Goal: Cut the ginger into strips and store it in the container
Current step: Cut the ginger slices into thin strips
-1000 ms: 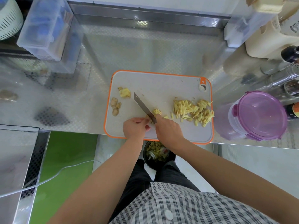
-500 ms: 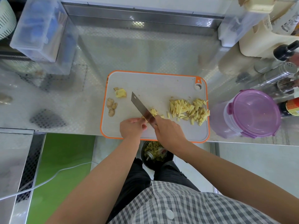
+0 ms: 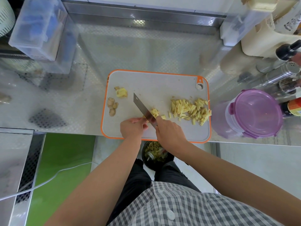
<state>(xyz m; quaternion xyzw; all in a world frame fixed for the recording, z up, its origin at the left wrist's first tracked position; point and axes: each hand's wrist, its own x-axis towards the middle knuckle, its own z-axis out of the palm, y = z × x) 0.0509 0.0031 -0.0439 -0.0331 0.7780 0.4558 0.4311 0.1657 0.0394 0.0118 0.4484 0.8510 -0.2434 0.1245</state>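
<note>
A grey cutting board [image 3: 156, 82] with an orange rim lies on the steel counter. My right hand [image 3: 169, 132] grips the handle of a cleaver [image 3: 142, 110], whose blade slants up and to the left. My left hand [image 3: 132, 128] pinches a small piece of ginger against the blade's left side; that piece is mostly hidden. Fresh-cut bits [image 3: 154, 112] lie right of the blade. A pile of ginger strips [image 3: 190, 110] sits on the board's right part. A peeled chunk [image 3: 121, 92] and brown peel pieces [image 3: 112, 106] lie at the left. The container with a purple lid [image 3: 254, 113] stands right of the board.
Bottles and a metal shaker [image 3: 283, 72] crowd the counter's right side. A clear plastic box [image 3: 39, 28] stands at the back left. A dark bin with scraps [image 3: 154, 154] sits on the floor under the counter's front edge, between my legs.
The cleaver has kept working at the same spot beside my left hand, and a few more cut bits lie right of the blade. My head shifted slightly.
</note>
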